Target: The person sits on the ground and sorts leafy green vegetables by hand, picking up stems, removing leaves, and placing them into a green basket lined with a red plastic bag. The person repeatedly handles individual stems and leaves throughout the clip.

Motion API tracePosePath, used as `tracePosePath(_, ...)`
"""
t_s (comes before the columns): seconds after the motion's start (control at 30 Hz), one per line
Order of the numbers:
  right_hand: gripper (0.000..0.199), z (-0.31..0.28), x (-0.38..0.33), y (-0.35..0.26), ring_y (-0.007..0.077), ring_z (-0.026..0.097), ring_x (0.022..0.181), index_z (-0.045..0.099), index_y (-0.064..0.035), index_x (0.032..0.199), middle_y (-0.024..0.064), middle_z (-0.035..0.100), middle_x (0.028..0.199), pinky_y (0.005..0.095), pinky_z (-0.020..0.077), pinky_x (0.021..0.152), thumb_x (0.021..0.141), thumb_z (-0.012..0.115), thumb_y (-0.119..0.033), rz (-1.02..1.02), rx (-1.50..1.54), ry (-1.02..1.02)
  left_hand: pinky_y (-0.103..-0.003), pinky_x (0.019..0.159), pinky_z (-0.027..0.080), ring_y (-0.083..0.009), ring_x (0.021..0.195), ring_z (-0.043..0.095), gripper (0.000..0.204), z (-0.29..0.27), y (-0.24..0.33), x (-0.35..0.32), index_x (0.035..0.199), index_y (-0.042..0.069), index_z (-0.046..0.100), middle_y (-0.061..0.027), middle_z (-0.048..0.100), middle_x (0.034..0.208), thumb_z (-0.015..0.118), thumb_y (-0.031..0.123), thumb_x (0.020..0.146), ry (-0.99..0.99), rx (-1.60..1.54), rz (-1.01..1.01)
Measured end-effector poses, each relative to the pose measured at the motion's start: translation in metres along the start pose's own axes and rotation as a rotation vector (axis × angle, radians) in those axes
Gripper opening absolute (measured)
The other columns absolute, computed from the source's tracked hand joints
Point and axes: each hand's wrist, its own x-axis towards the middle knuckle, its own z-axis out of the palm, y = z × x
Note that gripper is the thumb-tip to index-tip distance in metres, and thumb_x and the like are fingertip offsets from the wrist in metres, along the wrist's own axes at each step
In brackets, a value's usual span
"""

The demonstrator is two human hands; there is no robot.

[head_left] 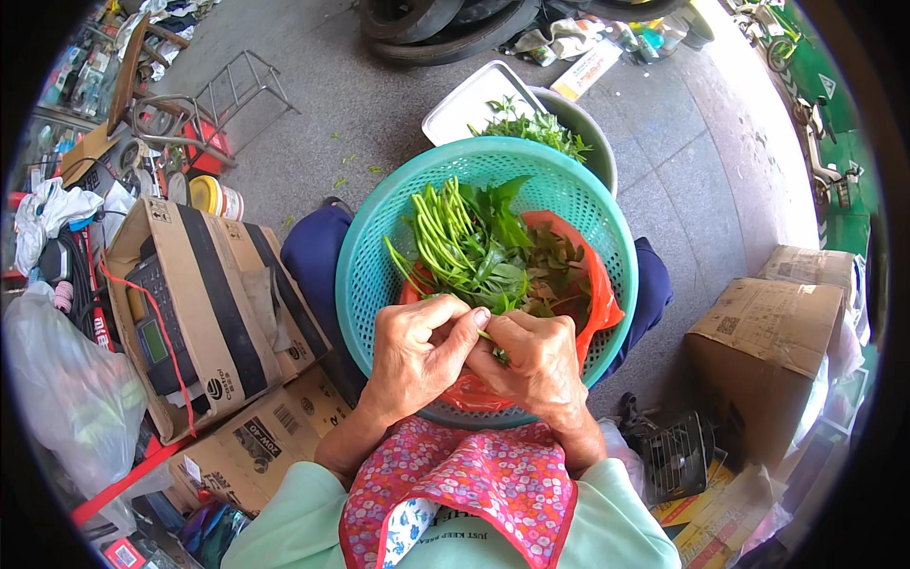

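Close together over the near rim of a teal plastic colander basket, both my hands pinch one green stem. My left hand has thumb and forefinger pressed on it. Beside it, my right hand is curled round the stem's other part, with a bit of leaf showing below the fingers. Inside the basket lies a bunch of leafy greens, its long stems fanned to the left. An orange-red plastic bag sits open at the basket's right, with darker leaves in it.
Beyond the basket stand a grey-green basin with more greens and a white tray. Cardboard boxes flank me, one at left holding a telephone and one at right. Tyres lie at the far side, near a metal frame.
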Motion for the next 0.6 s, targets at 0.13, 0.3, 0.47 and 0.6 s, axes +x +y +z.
tracePosePath(0.13, 0.013, 0.006, -0.001, -0.001, 0.0233, 0.054, 0.044, 0.066, -0.0037, 0.079, 0.0066, 0.055, 0.058, 0.034, 0.0434, 0.041, 0.073, 0.075, -0.01, 0.021, 0.081, 0.116, -0.023, 0.045, 0.038, -0.0035, 0.05, 0.051, 0.019, -0.001, 0.002, 0.002, 0.075, -0.001, 0.066, -0.0007, 0.059, 0.058, 0.069, 0.01, 0.09, 0.009, -0.135, -0.133)
tracePosePath(0.3, 0.014, -0.001, -0.001, 0.001, 0.0076, 0.047, 0.045, 0.07, -0.001, 0.086, 0.0038, 0.055, 0.059, 0.0255, 0.0361, 0.042, 0.074, 0.067, 0.003, 0.127, 0.227, 0.326, -0.021, 0.042, 0.034, -0.0024, 0.047, 0.048, 0.023, 0.004, -0.009, 0.002, 0.072, 0.0, 0.066, 0.0018, 0.058, 0.057, 0.069, 0.012, 0.091, 0.041, -0.255, -0.274)
tracePosePath(0.47, 0.017, -0.034, 0.003, 0.012, 0.0023, 0.045, 0.049, 0.068, 0.0008, 0.085, -0.0004, 0.055, 0.059, 0.0184, 0.0305, 0.044, 0.089, 0.054, -0.008, 0.461, 0.502, 1.031, -0.02, 0.04, 0.032, -0.0029, 0.044, 0.047, 0.024, 0.003, -0.021, -0.002, 0.069, 0.002, 0.064, 0.0024, 0.055, 0.054, 0.07, 0.014, 0.089, 0.124, -0.373, -0.379)
tracePosePath(0.6, 0.017, -0.056, -0.004, 0.014, 0.0014, 0.035, 0.043, 0.066, 0.0031, 0.085, -0.0001, 0.051, 0.055, 0.0189, 0.02, 0.04, 0.089, 0.054, -0.009, 0.331, 0.5, 1.26, -0.019, 0.04, 0.031, -0.0031, 0.044, 0.046, 0.025, 0.004, -0.025, 0.0, 0.069, 0.003, 0.064, 0.0023, 0.054, 0.054, 0.07, 0.017, 0.089, 0.197, -0.395, -0.397)
